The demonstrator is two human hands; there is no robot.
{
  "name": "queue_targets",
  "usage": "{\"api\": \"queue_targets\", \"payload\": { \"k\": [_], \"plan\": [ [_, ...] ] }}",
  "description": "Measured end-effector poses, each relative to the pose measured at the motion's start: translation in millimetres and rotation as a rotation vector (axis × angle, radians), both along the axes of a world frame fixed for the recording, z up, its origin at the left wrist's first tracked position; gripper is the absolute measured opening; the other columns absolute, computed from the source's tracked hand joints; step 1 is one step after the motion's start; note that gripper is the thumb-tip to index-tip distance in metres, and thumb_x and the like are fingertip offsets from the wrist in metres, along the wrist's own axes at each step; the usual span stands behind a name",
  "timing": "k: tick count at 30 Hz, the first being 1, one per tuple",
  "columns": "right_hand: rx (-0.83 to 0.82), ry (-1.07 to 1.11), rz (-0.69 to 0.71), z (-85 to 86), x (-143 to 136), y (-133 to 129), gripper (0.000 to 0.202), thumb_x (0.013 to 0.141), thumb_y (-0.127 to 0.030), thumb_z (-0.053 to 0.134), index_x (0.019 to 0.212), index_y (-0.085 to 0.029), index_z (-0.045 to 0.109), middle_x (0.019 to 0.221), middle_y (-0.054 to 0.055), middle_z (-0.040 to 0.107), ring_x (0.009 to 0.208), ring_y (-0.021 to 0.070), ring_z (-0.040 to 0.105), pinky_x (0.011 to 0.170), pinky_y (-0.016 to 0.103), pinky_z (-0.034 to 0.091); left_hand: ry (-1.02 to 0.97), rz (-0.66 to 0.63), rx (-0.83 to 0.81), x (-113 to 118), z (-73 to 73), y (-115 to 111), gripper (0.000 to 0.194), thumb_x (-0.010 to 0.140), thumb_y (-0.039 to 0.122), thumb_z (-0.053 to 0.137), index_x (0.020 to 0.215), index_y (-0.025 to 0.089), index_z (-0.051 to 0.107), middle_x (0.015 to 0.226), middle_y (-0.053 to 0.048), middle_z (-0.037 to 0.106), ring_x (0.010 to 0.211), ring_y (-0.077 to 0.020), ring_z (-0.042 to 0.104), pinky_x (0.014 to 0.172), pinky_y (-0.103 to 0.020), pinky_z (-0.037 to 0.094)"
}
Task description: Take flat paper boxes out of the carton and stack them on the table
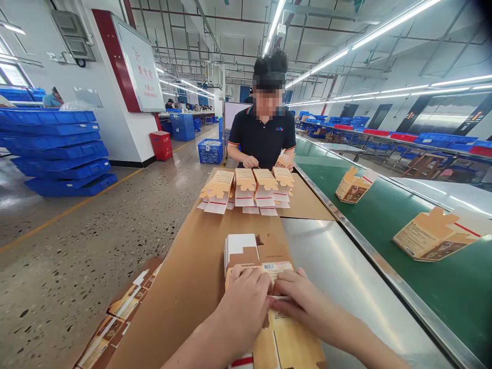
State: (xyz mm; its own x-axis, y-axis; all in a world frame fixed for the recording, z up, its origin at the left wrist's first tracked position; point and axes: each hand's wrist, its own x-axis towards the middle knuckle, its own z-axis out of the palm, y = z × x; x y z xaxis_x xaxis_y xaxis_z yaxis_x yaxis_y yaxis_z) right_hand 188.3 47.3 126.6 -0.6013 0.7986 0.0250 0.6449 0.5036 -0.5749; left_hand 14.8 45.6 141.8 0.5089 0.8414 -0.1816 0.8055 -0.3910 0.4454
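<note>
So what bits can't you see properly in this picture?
- Head view: the flat tan cardboard carton under the left hand and right hand; the hands cover its middle, and the bottom edge cuts it off.
- Small print on its white barcode label: too tiny to read.
- Loose flat cartons beside the brown cardboard-covered table: partly behind its edge.
- Co-worker's face: blurred.
- Far blue crates: too small.
</note>
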Motion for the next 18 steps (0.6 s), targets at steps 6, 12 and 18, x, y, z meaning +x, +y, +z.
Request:
{"api": "queue_targets", "payload": {
  "k": [6,12,18],
  "plan": [
    [-0.068,0.414,-0.001,-20.1,6.0,6.8,0.046,0.097,-0.052,0.044,0.062,-0.022,0.047,0.068,-0.001,0.054,0.072,0.0193,0.051,0.077,0.035,0.039,-0.343,0.167,-0.064,3.1,-11.8,-6.1,0.025,0.091,0.021,0.049,0.066,0.018,0.05,0.077,0.001,0.057,0.085,-0.0158,0.052,0.089,-0.04,0.042],
    [-0.193,0.935,-0.374,-39.6,17.7,-2.1,0.039,0.098,-0.049,0.035,0.067,-0.025,0.034,0.065,-0.004,0.035,0.064,0.0176,0.044,0.065,0.032,0.042,-0.616,0.466,0.008,-16.2,-18.2,6.0,0.039,0.098,0.045,0.021,0.081,0.02,0.046,0.071,0.002,0.05,0.064,-0.0123,0.052,0.06,-0.029,0.046],
    [-0.032,1.058,-0.527,-13.9,58.2,11.5,0.035,0.094,-0.045,0.044,0.067,-0.024,0.036,0.058,-0.008,0.028,0.053,0.0126,0.03,0.052,0.029,0.033,-0.302,0.141,0.152,-13.4,-22.9,-16.7,0.045,0.088,0.033,0.042,0.133,0.029,0.05,0.154,-0.003,0.04,0.147,-0.0268,0.023,0.12,-0.059,0.005]
  ]
}}
